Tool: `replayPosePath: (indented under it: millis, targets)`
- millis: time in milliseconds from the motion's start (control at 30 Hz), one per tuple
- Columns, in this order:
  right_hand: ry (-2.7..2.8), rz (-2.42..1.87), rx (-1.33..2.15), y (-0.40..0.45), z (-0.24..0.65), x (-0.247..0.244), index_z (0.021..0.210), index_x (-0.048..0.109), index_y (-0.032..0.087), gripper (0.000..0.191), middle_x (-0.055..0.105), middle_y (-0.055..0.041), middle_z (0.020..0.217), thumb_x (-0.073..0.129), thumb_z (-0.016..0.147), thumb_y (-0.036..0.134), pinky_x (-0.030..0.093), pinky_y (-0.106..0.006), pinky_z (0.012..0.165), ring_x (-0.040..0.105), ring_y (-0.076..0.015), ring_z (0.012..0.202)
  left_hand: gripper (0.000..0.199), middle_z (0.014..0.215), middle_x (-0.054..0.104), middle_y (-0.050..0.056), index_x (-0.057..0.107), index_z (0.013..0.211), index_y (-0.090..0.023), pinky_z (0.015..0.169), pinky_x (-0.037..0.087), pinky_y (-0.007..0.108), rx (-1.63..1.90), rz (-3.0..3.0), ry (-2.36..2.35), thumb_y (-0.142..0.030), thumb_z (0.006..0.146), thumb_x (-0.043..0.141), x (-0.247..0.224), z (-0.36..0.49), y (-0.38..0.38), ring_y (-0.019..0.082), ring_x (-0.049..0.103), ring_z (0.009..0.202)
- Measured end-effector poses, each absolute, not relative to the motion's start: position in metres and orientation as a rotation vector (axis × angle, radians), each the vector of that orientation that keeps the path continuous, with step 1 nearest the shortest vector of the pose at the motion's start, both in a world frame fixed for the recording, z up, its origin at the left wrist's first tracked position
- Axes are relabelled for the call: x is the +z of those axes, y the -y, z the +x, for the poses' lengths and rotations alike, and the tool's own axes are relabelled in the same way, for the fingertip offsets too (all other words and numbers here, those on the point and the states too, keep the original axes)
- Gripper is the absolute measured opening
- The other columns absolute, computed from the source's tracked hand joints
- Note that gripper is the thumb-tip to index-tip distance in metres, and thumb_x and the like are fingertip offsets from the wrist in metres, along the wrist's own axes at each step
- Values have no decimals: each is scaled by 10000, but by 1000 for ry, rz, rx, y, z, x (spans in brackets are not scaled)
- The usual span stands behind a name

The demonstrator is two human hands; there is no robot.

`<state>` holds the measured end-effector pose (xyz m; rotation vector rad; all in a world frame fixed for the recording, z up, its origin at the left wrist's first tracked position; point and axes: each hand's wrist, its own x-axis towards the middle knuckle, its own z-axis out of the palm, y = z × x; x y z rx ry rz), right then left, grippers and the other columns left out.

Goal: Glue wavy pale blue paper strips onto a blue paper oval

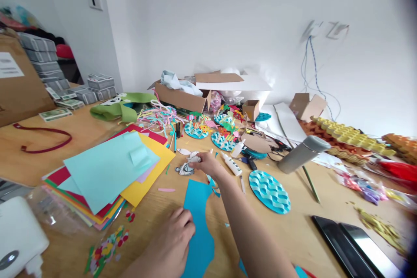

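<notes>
A strip of blue paper [198, 221] with a wavy right edge lies in front of me. My left hand [174, 236] is closed at its left edge, fingers curled on the paper and thumb hidden. Farther off, my right hand [206, 163] reaches over the strip, its fingers closed on the small black-and-white paper fish cutouts [185, 168]. Which cutout it pinches is partly covered by the fingers. Just right of that hand lies a white glue bottle [232, 163]. Blue scraps [216, 192] sit under my right forearm.
Coloured paper sheets [104, 169] are piled on the left, with small confetti pieces [109, 247] nearer me. On the right are a wavy-patterned blue oval [269, 192], a grey tumbler [302, 154] and a black phone [335, 243]. Decorated ovals [196, 131] and cardboard boxes [182, 97] stand toward the wall.
</notes>
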<state>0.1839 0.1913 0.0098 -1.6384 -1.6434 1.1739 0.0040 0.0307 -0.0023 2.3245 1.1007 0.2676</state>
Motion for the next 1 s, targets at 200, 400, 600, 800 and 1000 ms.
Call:
replayPosePath:
  millis: [200, 400, 600, 800, 1000]
  targets:
    - [1612, -1559, 1199, -184, 189, 17, 821, 645, 149, 115, 658, -6, 694, 647, 800, 262, 418, -195, 527, 561, -100, 582, 307, 1068, 578, 61, 633, 907, -186, 859, 436, 340, 229, 2358, -1103, 12, 761, 450, 3, 4, -31, 226, 488, 1039]
    - [1743, -1548, 1267, -178, 174, 16, 797, 658, 146, 196, 609, 15, 580, 636, 820, 339, 426, -202, 489, 524, -98, 503, 310, 1056, 589, 64, 646, 912, -185, 862, 435, 343, 236, 2343, -1106, 6, 773, 446, 2, 5, -30, 226, 500, 1032]
    - [2040, -1596, 1096, -174, 155, 12, 699, 693, 167, 156, 525, 60, 517, 679, 792, 291, 322, -198, 483, 452, -84, 509, 319, 1066, 590, 67, 648, 925, -178, 862, 439, 340, 224, 2354, -1101, 8, 761, 446, 4, 5, -30, 224, 502, 1035]
    - [2227, -1695, 746, -184, 143, 16, 830, 744, 186, 180, 703, -47, 821, 614, 881, 300, 436, -256, 728, 615, -179, 832, 285, 1048, 595, 72, 652, 918, -181, 843, 436, 338, 229, 2354, -1083, -13, 770, 476, 2, 5, -32, 227, 504, 1008]
    - [2182, -1962, 414, -231, 145, 11, 1176, 606, 160, 287, 602, -102, 1217, 571, 942, 321, 488, -438, 924, 585, -236, 1094, 237, 1014, 599, 78, 650, 904, -169, 795, 428, 328, 267, 2370, -1047, -35, 749, 531, -3, 5, -35, 234, 508, 985]
